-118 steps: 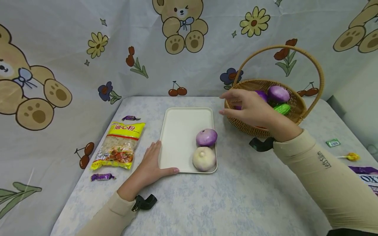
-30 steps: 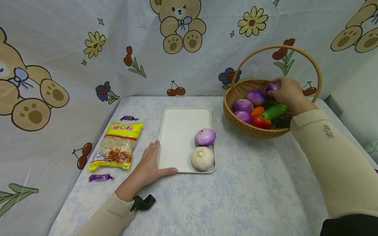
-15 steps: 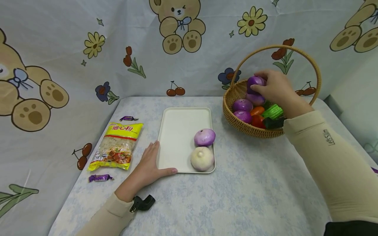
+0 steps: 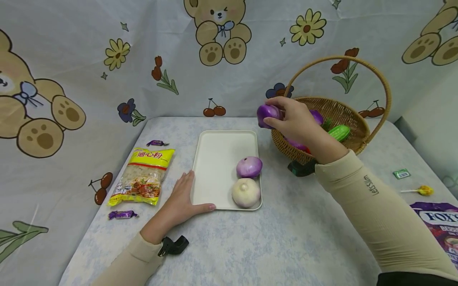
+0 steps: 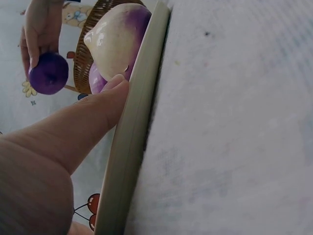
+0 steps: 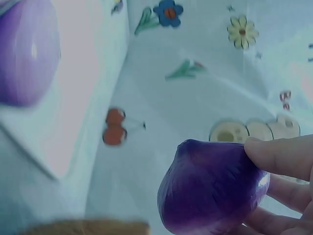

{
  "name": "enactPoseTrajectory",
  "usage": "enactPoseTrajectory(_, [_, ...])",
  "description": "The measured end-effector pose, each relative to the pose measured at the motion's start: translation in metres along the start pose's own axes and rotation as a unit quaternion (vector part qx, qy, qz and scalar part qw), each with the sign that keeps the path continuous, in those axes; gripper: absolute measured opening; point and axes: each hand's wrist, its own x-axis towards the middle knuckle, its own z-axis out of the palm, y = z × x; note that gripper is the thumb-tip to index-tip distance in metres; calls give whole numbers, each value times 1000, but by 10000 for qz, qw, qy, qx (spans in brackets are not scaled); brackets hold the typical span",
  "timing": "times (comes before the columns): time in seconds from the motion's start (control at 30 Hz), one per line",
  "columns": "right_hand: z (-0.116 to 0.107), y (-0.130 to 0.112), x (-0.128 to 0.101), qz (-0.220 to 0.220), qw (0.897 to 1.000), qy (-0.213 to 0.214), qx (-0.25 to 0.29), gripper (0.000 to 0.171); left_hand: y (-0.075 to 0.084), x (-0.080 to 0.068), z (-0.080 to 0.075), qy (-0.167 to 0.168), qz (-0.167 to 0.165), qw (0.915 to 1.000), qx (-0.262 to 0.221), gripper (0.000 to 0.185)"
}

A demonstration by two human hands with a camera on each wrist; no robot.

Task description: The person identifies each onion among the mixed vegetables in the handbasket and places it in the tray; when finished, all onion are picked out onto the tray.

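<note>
The right hand is pinching a purple onion at the tray's one o'clock corner; it looks light, smooth, probably slippery, best gripped around its middle. The left hand is lying flat, steadying the tray.

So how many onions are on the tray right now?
2: a purple onion and a white onion at the tray's right edge. A third is in the right hand.
</note>
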Motion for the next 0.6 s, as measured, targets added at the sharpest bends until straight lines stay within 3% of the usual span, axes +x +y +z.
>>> enactPoseTrajectory(0.23, [40, -2, 3, -404, 9983, -142, 388, 49, 0, 0, 0, 9, 29, 10000, -63, 142])
enactPoseTrajectory(0.6, [82, 16, 13, 70, 9966, -589, 569, 51, -3, 2, 1, 50, 45, 10000, -37, 141])
